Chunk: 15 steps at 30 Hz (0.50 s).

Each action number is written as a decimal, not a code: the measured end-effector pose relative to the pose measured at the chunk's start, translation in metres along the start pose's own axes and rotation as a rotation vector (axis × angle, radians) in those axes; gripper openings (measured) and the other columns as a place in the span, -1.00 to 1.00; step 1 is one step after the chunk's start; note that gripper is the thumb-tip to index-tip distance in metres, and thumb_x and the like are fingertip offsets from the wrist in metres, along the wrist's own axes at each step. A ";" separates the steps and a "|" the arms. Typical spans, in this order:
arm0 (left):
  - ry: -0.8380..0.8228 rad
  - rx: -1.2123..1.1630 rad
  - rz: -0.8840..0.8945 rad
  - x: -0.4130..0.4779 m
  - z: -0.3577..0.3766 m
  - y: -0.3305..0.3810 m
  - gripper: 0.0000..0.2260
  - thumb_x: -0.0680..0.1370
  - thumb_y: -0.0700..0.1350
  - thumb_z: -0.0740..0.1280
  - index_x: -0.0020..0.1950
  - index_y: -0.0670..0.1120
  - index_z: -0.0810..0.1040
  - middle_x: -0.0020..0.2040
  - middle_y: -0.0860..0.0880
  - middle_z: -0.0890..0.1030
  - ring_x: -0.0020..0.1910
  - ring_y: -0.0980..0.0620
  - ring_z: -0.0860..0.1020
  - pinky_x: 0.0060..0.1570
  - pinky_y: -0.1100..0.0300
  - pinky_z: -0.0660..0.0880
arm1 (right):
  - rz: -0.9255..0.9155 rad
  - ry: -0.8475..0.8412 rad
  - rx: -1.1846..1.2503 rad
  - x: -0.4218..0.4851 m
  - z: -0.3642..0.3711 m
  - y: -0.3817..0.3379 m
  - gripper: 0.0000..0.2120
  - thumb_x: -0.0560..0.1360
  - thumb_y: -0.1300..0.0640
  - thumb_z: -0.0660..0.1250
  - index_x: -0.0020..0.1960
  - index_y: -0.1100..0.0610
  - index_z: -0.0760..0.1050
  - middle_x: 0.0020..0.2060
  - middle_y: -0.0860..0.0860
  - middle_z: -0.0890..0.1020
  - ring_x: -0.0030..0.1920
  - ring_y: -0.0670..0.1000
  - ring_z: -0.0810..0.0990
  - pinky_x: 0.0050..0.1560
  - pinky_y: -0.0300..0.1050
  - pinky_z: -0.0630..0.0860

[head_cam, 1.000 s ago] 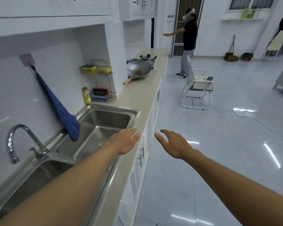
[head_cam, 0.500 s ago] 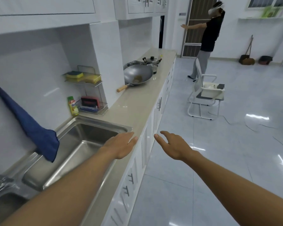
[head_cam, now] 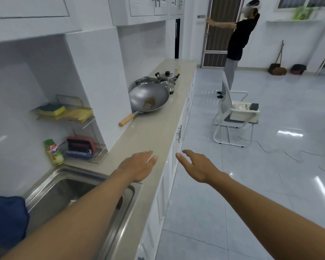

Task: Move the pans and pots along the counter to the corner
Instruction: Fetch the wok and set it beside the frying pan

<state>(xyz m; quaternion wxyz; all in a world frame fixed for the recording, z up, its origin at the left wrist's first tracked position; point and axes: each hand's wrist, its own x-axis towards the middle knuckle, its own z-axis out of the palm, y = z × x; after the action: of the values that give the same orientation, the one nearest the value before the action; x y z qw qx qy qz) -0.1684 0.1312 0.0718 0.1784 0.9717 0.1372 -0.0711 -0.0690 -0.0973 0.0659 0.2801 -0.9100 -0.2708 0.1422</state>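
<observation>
- The beige stone countertop [head_cam: 154, 132] is bare from the left hand [head_cam: 137, 166] up to the big grey steel wok [head_cam: 148, 98], so that's an open lane.
- The wok's light wooden handle [head_cam: 127, 120] pokes back into that lane, angled toward the wall.
- A white tiled wall pillar [head_cam: 101, 76] juts out just beside the wok, so it's tight on the wall side.
- It's crowded right behind the wok: lidded steel pot [head_cam: 167, 76], smaller steel pot [head_cam: 169, 87] and a flat steel pan [head_cam: 144, 81], all packed close.
- Past them the counter runs bare to the far end.
- The wire wall rack [head_cam: 86, 152] and green-capped bottle [head_cam: 53, 152] sit back in the recess, off the lane.
- The aisle side by the right hand [head_cam: 197, 166] is open, and the white metal chair [head_cam: 235, 117] is well apart.
</observation>
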 end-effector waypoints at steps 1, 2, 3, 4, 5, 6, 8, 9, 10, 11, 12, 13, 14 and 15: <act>-0.002 -0.003 -0.004 0.012 -0.003 -0.001 -0.39 0.61 0.31 -0.10 0.60 0.06 0.14 0.59 0.09 0.20 0.55 0.02 0.18 0.48 -0.04 0.17 | -0.004 -0.001 -0.009 0.014 -0.003 0.000 -0.05 0.42 -0.58 -0.15 0.56 0.02 0.24 0.47 0.05 0.45 0.42 0.12 0.45 0.39 0.07 0.36; -0.007 0.003 -0.005 0.022 -0.005 -0.002 -0.39 0.61 0.31 -0.10 0.60 0.06 0.15 0.58 0.08 0.21 0.55 0.02 0.19 0.48 -0.05 0.18 | -0.007 -0.007 -0.016 0.026 -0.005 0.001 -0.09 0.45 -0.56 -0.13 0.56 0.02 0.24 0.47 0.05 0.45 0.41 0.12 0.45 0.39 0.08 0.37; -0.011 0.014 -0.006 0.033 -0.008 -0.004 -0.40 0.62 0.30 -0.10 0.60 0.06 0.15 0.58 0.08 0.21 0.54 0.01 0.19 0.47 -0.05 0.18 | -0.011 -0.015 -0.018 0.039 -0.007 0.003 -0.12 0.48 -0.53 -0.11 0.57 0.02 0.24 0.47 0.05 0.45 0.42 0.12 0.45 0.39 0.08 0.37; -0.015 0.020 -0.010 0.044 -0.011 -0.006 -0.40 0.62 0.30 -0.10 0.60 0.06 0.14 0.58 0.08 0.21 0.54 0.01 0.19 0.47 -0.06 0.19 | -0.017 -0.023 -0.020 0.051 -0.010 0.004 -0.14 0.50 -0.51 -0.10 0.57 0.03 0.24 0.48 0.06 0.44 0.42 0.12 0.45 0.40 0.08 0.37; -0.017 0.017 -0.021 0.055 -0.014 -0.009 -0.40 0.62 0.30 -0.10 0.60 0.07 0.13 0.59 0.09 0.20 0.55 0.02 0.19 0.47 -0.06 0.18 | -0.023 -0.030 -0.023 0.064 -0.013 0.006 -0.16 0.51 -0.50 -0.09 0.57 0.04 0.24 0.48 0.06 0.44 0.42 0.12 0.45 0.40 0.08 0.37; -0.018 0.010 -0.037 0.068 -0.018 -0.010 -0.40 0.62 0.30 -0.11 0.60 0.07 0.13 0.59 0.09 0.20 0.55 0.02 0.18 0.47 -0.06 0.18 | -0.028 -0.036 -0.027 0.078 -0.016 0.008 -0.16 0.52 -0.49 -0.08 0.57 0.04 0.23 0.48 0.06 0.43 0.42 0.12 0.45 0.41 0.08 0.36; -0.013 0.002 -0.064 0.093 -0.024 -0.011 -0.41 0.62 0.29 -0.11 0.60 0.07 0.12 0.59 0.09 0.19 0.56 0.02 0.16 0.48 -0.06 0.17 | -0.044 -0.043 -0.033 0.106 -0.023 0.014 -0.16 0.52 -0.49 -0.08 0.57 0.05 0.24 0.49 0.06 0.43 0.44 0.12 0.43 0.42 0.08 0.36; -0.009 0.001 -0.074 0.107 -0.027 -0.010 -0.41 0.63 0.29 -0.11 0.60 0.07 0.12 0.59 0.09 0.18 0.55 0.01 0.17 0.47 -0.06 0.17 | -0.052 -0.047 -0.037 0.121 -0.026 0.017 -0.15 0.51 -0.50 -0.08 0.57 0.04 0.24 0.49 0.05 0.43 0.44 0.11 0.43 0.42 0.08 0.35; -0.006 0.001 -0.085 0.120 -0.028 -0.010 -0.41 0.63 0.29 -0.11 0.60 0.07 0.12 0.59 0.09 0.19 0.55 0.01 0.17 0.47 -0.06 0.17 | -0.060 -0.054 -0.040 0.136 -0.030 0.021 -0.14 0.50 -0.51 -0.09 0.57 0.04 0.25 0.49 0.05 0.43 0.44 0.11 0.43 0.42 0.07 0.35; -0.001 0.003 -0.099 0.133 -0.030 -0.009 -0.41 0.63 0.29 -0.11 0.61 0.07 0.12 0.59 0.08 0.19 0.55 0.00 0.17 0.47 -0.06 0.18 | -0.068 -0.064 -0.041 0.152 -0.035 0.025 -0.11 0.47 -0.54 -0.10 0.56 0.03 0.25 0.49 0.04 0.43 0.44 0.10 0.43 0.42 0.07 0.35; 0.004 0.004 -0.113 0.148 -0.033 -0.007 -0.41 0.63 0.30 -0.11 0.61 0.07 0.11 0.59 0.08 0.19 0.55 0.00 0.17 0.47 -0.05 0.18 | -0.077 -0.077 -0.039 0.168 -0.039 0.029 -0.08 0.45 -0.56 -0.12 0.56 0.02 0.25 0.49 0.03 0.43 0.44 0.09 0.43 0.42 0.07 0.35; 0.010 -0.003 -0.131 0.163 -0.035 -0.006 -0.40 0.62 0.30 -0.12 0.61 0.07 0.11 0.59 0.08 0.18 0.55 0.00 0.17 0.47 -0.05 0.18 | -0.086 -0.094 -0.036 0.184 -0.044 0.034 -0.05 0.42 -0.59 -0.14 0.56 0.01 0.25 0.48 0.03 0.43 0.44 0.09 0.43 0.42 0.07 0.36; 0.017 -0.016 -0.151 0.177 -0.037 -0.004 -0.40 0.62 0.30 -0.12 0.61 0.07 0.11 0.59 0.07 0.18 0.56 0.00 0.17 0.47 -0.05 0.17 | -0.096 -0.110 -0.033 0.201 -0.048 0.038 -0.02 0.39 -0.61 -0.16 0.56 0.00 0.24 0.48 0.03 0.44 0.43 0.09 0.44 0.43 0.08 0.36; 0.024 -0.026 -0.166 0.191 -0.039 -0.001 -0.40 0.62 0.31 -0.12 0.61 0.07 0.10 0.60 0.07 0.17 0.56 0.00 0.16 0.48 -0.05 0.17 | -0.104 -0.124 -0.032 0.217 -0.052 0.044 0.00 0.37 -0.63 -0.17 0.56 0.00 0.24 0.47 0.03 0.45 0.43 0.09 0.44 0.43 0.08 0.36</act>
<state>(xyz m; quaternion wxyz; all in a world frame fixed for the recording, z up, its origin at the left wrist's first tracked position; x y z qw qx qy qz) 0.0164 0.1925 0.0716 0.1829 0.9554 0.2204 -0.0724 0.1472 -0.0257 0.0590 0.2551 -0.8885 -0.3368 0.1793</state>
